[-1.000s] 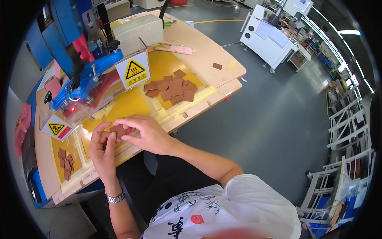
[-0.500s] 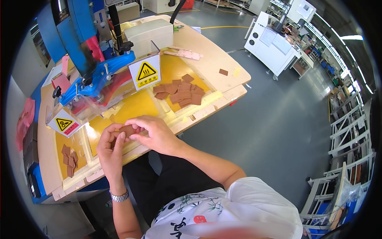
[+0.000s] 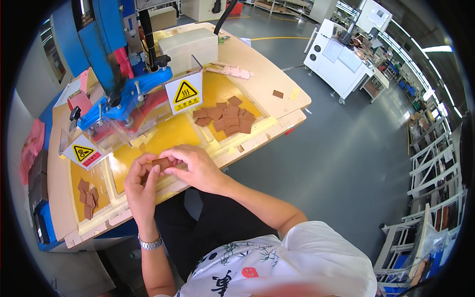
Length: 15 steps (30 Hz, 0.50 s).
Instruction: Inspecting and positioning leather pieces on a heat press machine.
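Observation:
Between my hands is a small brown rectangular leather-like piece (image 3: 161, 163), held just above the near edge of the workbench. My left hand (image 3: 140, 184) pinches its left end, thumb on the near face. From the right, my right hand (image 3: 197, 167) grips the other end with thumb and fingertips. A loose heap of similar brown pieces (image 3: 230, 119) lies on the yellow board to the right. At the left end of the bench sits a smaller pile (image 3: 88, 199) of the same kind.
Beyond my hands stands a blue press (image 3: 101, 69) with a clear guard and two warning signs (image 3: 185, 93). Behind it is a pale box (image 3: 190, 44). One single brown piece (image 3: 278, 94) lies on the right of the wooden bench (image 3: 292, 106). White racks (image 3: 433, 168) line the far right.
The view has shifted slightly. Both hands keep their hold on the brown piece, and more of its face shows between the fingers now.

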Motion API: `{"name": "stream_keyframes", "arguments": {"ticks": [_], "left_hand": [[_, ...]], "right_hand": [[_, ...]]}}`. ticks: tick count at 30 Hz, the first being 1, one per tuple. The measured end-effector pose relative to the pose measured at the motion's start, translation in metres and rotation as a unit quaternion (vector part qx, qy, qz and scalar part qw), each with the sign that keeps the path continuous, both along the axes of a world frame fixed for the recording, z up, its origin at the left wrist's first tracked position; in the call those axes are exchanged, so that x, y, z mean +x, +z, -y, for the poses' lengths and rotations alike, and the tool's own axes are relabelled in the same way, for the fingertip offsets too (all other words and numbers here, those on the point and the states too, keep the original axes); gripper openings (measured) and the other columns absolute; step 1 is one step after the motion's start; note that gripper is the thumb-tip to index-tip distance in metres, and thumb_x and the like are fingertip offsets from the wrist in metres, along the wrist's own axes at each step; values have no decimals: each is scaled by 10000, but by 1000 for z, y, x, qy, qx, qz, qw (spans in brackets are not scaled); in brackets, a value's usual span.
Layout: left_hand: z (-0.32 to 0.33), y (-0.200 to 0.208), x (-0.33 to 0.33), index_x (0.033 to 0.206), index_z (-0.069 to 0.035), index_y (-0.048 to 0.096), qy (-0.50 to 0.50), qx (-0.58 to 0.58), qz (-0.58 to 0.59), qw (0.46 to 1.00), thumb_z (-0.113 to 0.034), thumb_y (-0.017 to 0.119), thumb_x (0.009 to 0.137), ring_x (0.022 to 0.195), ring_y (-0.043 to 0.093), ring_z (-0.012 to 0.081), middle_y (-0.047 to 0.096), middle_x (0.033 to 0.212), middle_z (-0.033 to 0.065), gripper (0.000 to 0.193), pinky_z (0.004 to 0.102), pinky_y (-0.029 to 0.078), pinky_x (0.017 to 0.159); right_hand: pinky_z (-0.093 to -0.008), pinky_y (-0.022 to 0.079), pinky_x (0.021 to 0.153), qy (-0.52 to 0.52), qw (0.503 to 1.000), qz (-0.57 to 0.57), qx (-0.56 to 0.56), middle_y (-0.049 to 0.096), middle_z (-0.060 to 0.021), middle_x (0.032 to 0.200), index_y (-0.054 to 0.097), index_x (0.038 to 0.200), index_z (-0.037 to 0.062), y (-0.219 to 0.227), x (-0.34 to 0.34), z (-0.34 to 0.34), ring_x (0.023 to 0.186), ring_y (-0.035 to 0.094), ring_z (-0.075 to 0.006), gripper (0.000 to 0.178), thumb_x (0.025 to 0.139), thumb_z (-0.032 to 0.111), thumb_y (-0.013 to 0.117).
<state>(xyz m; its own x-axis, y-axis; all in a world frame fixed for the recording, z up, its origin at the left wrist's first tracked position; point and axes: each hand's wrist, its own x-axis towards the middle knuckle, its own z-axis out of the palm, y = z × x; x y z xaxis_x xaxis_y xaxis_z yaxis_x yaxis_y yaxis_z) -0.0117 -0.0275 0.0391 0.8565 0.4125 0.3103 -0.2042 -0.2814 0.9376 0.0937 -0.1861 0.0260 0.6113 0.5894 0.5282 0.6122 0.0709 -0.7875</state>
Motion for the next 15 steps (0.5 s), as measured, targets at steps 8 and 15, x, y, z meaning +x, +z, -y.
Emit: {"name": "stream_keyframes", "arguments": {"ticks": [8, 15], "left_hand": [[4, 2, 2, 1214, -5, 687, 6, 0, 2, 1000, 29, 685, 1010, 819, 605, 61, 656, 845, -11, 207, 226, 474, 785], [-3, 0, -2, 1244, 18, 666, -5, 22, -11, 1000, 30, 644, 1033, 910, 673, 80, 742, 966, 35, 213, 229, 512, 852]], "right_hand": [[-367, 602, 852, 5, 999, -14, -28, 726, -128, 1020, 705, 1228, 19, 2, 1, 3, 929, 726, -248, 344, 904, 37, 820], [-385, 584, 838, 4, 1000, -1, -15, 740, -138, 989, 719, 1196, 7, 2, -1, 1, 910, 738, -274, 310, 904, 63, 809]]}}
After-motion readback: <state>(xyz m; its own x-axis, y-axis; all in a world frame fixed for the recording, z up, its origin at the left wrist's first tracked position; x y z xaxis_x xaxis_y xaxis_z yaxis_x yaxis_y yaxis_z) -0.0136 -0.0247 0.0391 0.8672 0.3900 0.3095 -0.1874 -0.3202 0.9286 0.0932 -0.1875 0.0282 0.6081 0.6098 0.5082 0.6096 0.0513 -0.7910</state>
